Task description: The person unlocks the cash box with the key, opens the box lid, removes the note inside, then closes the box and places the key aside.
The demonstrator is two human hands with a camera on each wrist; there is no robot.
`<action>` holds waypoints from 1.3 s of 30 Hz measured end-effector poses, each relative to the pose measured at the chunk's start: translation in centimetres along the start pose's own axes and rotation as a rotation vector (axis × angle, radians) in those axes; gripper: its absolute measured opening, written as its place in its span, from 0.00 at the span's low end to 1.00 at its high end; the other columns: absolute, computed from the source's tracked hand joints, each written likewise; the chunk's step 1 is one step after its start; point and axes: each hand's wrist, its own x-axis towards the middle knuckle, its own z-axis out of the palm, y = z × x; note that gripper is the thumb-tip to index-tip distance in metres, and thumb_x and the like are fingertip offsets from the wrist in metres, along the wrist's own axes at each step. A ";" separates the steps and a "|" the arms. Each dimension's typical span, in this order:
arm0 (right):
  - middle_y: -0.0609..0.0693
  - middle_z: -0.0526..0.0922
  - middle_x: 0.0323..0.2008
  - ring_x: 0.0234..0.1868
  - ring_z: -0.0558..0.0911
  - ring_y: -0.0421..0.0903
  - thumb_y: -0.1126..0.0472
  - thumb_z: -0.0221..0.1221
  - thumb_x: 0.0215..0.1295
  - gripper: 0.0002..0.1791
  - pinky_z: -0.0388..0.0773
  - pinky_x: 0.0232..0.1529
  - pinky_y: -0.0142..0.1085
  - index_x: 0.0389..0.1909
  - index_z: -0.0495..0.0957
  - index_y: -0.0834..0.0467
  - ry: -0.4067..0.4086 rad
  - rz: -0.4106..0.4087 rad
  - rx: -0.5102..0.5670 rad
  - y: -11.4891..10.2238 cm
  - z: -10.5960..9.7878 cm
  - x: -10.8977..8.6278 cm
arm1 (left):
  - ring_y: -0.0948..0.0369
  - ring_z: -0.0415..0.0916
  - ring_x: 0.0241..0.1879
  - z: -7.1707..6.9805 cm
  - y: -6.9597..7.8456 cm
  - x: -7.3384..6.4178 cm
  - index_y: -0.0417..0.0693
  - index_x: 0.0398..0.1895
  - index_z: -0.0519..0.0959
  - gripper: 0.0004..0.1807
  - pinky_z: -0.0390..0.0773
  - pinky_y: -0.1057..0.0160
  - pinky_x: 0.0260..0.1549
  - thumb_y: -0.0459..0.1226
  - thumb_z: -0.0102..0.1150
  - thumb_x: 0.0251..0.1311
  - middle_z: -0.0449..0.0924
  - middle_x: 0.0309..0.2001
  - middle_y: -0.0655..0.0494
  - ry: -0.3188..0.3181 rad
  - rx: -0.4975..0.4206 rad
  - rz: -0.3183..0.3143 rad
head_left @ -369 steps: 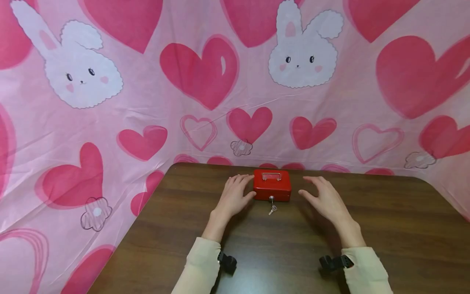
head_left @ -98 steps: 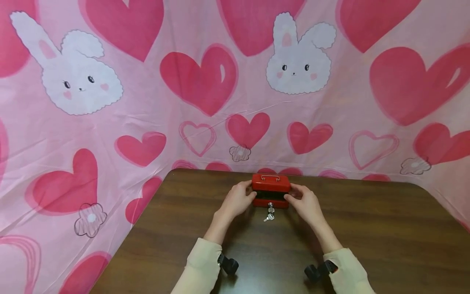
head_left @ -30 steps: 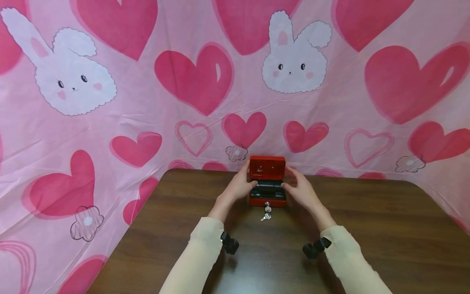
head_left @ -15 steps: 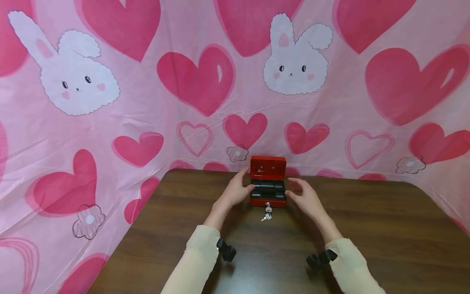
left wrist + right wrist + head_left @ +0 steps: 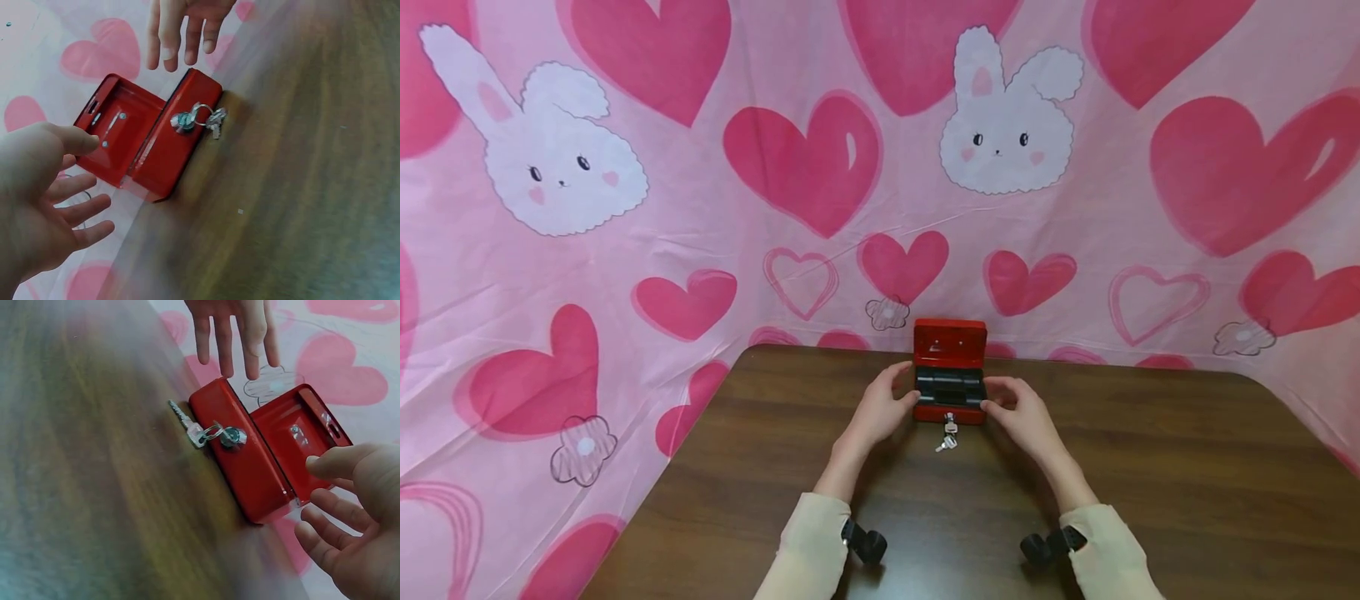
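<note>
Between the left hand [image 5: 882, 410] and the right hand [image 5: 1022, 412], near the far edge of the wooden tabletop [image 5: 1195, 475]: a red metal cash box [image 5: 928, 413] with its hinged lid [image 5: 950, 343] standing open, inner face toward the hands. Inside, level with the thumbs, a black compartment tray [image 5: 951, 381]. On the front wall, between the thumbs and facing the forearms, a silver lock [image 5: 182, 122], with keys [image 5: 192, 431] on a ring reaching out over the tabletop. Beyond the hands, a pink cloth backdrop [image 5: 917, 196] printed with hearts and rabbit heads, continuing to the left of the left hand. At the left wrist, a small black camera [image 5: 867, 546]; another at the right wrist. Behind these, cream sleeves [image 5: 812, 537]. In both wrist views, the nearer thumb in front of part of the lid, hiding some of it.

Compared with the oldest frame, lid now fully raised instead of shut; only partly lifted about three seconds ago. Compared with a second ago, both hands lower, down from beside the lid to beside the base.

Hands facing each other across the box, palms inward, fingers relaxed and loosely spread, thumbs toward the near corners. Impossible to tell whether either thumb touches the box.
</note>
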 end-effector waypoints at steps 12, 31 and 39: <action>0.63 0.79 0.48 0.43 0.81 0.51 0.61 0.66 0.63 0.21 0.76 0.40 0.32 0.57 0.78 0.61 0.012 -0.009 0.005 1.1 0.1 -0.1 | 0.47 0.72 0.65 0.3 -0.8 -1.2 0.50 0.69 0.70 0.27 0.73 0.45 0.63 0.39 0.60 0.67 0.72 0.67 0.47 0.023 -0.013 0.012; 0.63 0.74 0.45 0.26 0.81 0.42 0.68 0.66 0.61 0.18 0.78 0.28 0.28 0.52 0.81 0.67 -0.026 0.012 0.054 0.7 1.4 0.0 | 0.50 0.76 0.62 1.8 -1.9 -0.5 0.41 0.67 0.73 0.27 0.70 0.47 0.65 0.39 0.61 0.65 0.80 0.60 0.44 -0.025 0.096 0.026; 0.62 0.73 0.45 0.32 0.81 0.46 0.68 0.66 0.60 0.17 0.79 0.30 0.28 0.51 0.82 0.67 -0.022 0.018 0.017 0.4 1.9 -0.2 | 0.52 0.79 0.58 2.1 -1.9 -0.4 0.41 0.63 0.77 0.24 0.73 0.48 0.63 0.37 0.63 0.63 0.83 0.55 0.45 0.044 0.111 0.028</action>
